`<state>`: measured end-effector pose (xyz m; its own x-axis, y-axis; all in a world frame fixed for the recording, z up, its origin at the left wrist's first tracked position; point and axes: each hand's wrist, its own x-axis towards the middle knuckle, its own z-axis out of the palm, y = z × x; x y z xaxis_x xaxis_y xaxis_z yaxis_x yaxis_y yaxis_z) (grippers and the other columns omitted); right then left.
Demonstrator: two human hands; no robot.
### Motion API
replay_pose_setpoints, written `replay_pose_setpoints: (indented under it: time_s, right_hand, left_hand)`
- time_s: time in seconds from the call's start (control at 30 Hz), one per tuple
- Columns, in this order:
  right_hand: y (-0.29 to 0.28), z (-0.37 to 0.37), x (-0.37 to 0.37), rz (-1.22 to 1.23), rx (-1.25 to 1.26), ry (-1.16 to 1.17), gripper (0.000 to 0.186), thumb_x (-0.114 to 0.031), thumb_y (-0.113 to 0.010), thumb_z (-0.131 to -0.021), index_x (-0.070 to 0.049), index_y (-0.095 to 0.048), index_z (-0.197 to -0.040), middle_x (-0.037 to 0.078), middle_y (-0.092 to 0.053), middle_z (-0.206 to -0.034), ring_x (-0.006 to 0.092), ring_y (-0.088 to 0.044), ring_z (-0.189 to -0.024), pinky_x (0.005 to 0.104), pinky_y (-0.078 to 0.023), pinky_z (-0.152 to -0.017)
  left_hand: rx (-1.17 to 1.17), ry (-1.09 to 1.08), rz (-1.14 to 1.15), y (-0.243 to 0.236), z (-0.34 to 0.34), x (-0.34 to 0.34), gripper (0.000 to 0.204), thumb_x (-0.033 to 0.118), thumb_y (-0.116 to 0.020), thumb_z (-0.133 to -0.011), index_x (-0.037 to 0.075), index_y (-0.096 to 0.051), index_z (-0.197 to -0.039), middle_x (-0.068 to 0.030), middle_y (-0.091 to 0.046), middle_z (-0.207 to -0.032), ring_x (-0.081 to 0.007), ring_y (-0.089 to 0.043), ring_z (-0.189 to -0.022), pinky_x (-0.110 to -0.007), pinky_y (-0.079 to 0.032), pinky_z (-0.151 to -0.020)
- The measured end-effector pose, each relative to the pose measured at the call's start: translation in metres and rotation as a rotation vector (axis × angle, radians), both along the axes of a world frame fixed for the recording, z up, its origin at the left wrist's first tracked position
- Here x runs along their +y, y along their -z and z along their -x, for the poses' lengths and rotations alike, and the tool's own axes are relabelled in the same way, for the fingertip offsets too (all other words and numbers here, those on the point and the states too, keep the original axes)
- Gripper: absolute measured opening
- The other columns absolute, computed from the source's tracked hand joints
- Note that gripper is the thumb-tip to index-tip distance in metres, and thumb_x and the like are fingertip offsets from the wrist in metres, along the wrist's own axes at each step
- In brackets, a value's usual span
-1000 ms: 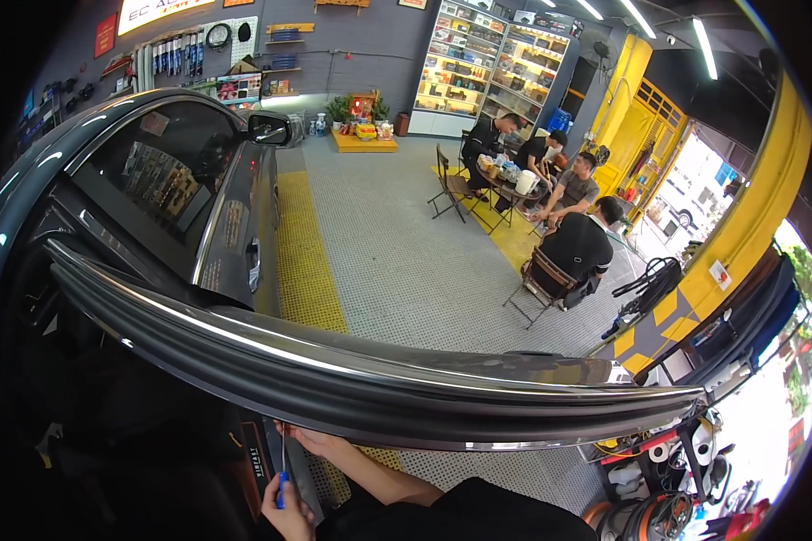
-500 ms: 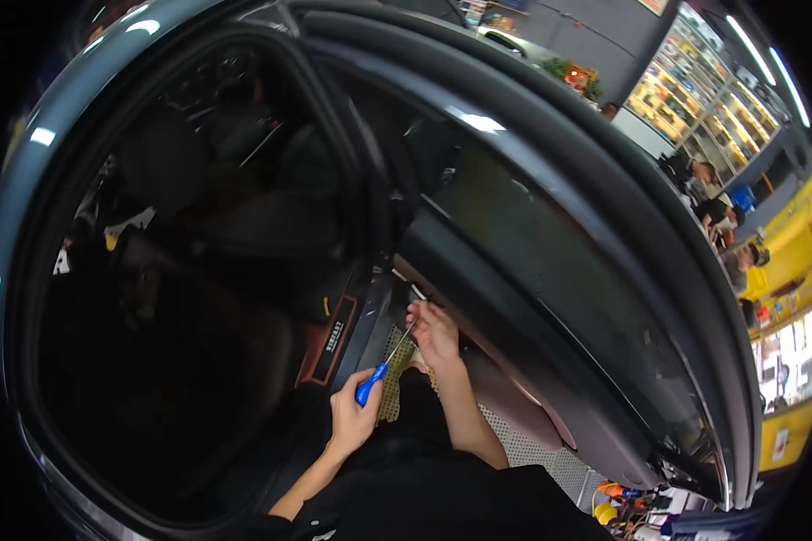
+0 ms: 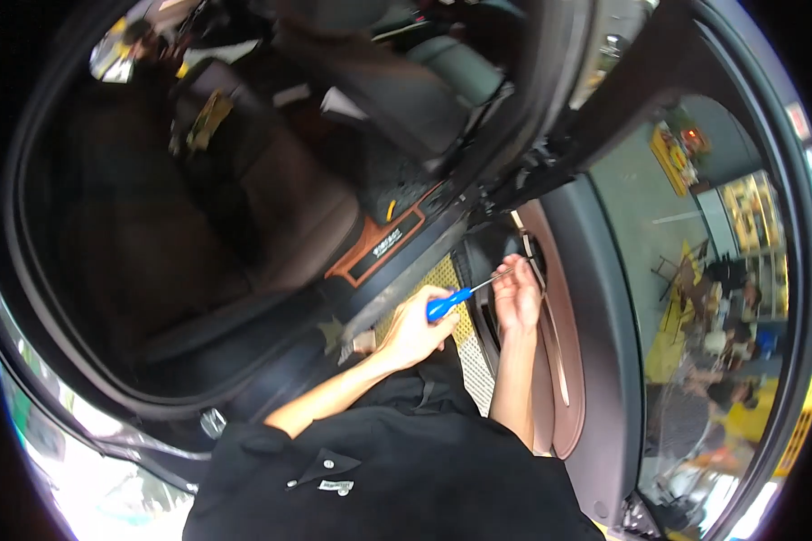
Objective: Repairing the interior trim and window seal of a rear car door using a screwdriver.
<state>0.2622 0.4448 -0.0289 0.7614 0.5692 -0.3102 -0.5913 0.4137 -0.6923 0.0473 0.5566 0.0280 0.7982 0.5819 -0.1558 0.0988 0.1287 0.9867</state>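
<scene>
In my left hand (image 3: pixel 410 332) I grip a screwdriver (image 3: pixel 448 305) by its blue handle. Its thin metal shaft points up and right to the inner side of the open car door (image 3: pixel 561 361). My right hand (image 3: pixel 517 296) has its palm turned up and its fingers curled around the shaft's front end, beside the inner door handle (image 3: pixel 534 257). Those fingers hide the very tip, so whether it touches the door trim cannot be made out. The door panel is brownish below and dark grey above, with a thin bright trim strip.
Left of my hands lies the car's sill (image 3: pixel 379 311) with a red-edged sill plate (image 3: pixel 383 255). Beyond it are a dark seat (image 3: pixel 307 216) and a small yellow piece (image 3: pixel 391 210) on the floor. Several people and lit shelves (image 3: pixel 753 212) show through the door window.
My view has turned, so door and hands appear farther right. The screwdriver stays in my left hand, now lying flatter, and my right fingers are still by its front end.
</scene>
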Motion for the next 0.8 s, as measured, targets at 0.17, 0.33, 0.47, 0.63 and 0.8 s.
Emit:
replay_pose_setpoints:
  time_s: [0.17, 0.33, 0.47, 0.63, 0.8]
  right_hand:
    - [-0.007, -0.005, -0.002, 0.131, -0.020, -0.003, 0.019, -0.025, -0.066, -0.103, -0.007, -0.071, -0.104, 0.004, -0.075, -0.098, 0.0136, -0.069, -0.089, 0.0302, -0.056, -0.082]
    - [-0.012, 0.000, -0.005, 0.127, -0.013, -0.114, 0.028, -0.025, -0.062, -0.105, -0.003, -0.067, -0.121, 0.004, -0.073, -0.108, 0.0150, -0.067, -0.100, 0.0322, -0.053, -0.092]
    - [-0.013, 0.000, -0.010, 0.091, -0.045, -0.165, 0.033, -0.021, -0.058, -0.106, 0.000, -0.061, -0.132, 0.007, -0.072, -0.112, 0.0184, -0.067, -0.101, 0.0355, -0.055, -0.094]
    - [-0.013, -0.006, -0.015, 0.111, -0.049, -0.184, 0.036, -0.020, -0.059, -0.106, 0.001, -0.060, -0.135, 0.008, -0.073, -0.114, 0.0183, -0.068, -0.101, 0.0354, -0.055, -0.094]
    - [-0.012, -0.008, -0.012, 0.198, -0.072, -0.128, 0.032, -0.018, -0.057, -0.106, 0.002, -0.061, -0.132, 0.007, -0.074, -0.110, 0.0168, -0.069, -0.097, 0.0333, -0.057, -0.090]
  left_hand:
    - [-0.042, 0.064, 0.574, 0.013, -0.003, 0.002, 0.042, 0.035, -0.049, -0.109, -0.006, -0.060, -0.109, -0.0150, -0.067, -0.071, -0.0127, -0.059, -0.047, -0.026, -0.045, -0.037]
    - [0.012, 0.109, 0.777, 0.023, -0.006, 0.009, 0.059, 0.046, -0.039, -0.110, -0.009, -0.059, -0.100, -0.0212, -0.069, -0.073, -0.0157, -0.060, -0.044, -0.026, -0.043, -0.035]
    - [-0.011, 0.154, 0.738, 0.022, 0.000, 0.006, 0.058, 0.045, -0.041, -0.110, -0.009, -0.059, -0.099, -0.0200, -0.070, -0.075, -0.0156, -0.061, -0.046, -0.025, -0.045, -0.037]
    - [-0.007, 0.151, 0.597, 0.026, 0.001, -0.001, 0.047, 0.039, -0.044, -0.110, -0.004, -0.060, -0.102, -0.0122, -0.069, -0.072, -0.0124, -0.061, -0.046, -0.024, -0.045, -0.037]
    - [-0.127, -0.135, -0.047, 0.034, 0.000, -0.015, 0.033, 0.027, -0.068, -0.098, -0.003, -0.058, -0.106, -0.0151, -0.064, -0.065, -0.0251, -0.067, -0.056, -0.038, -0.050, -0.051]
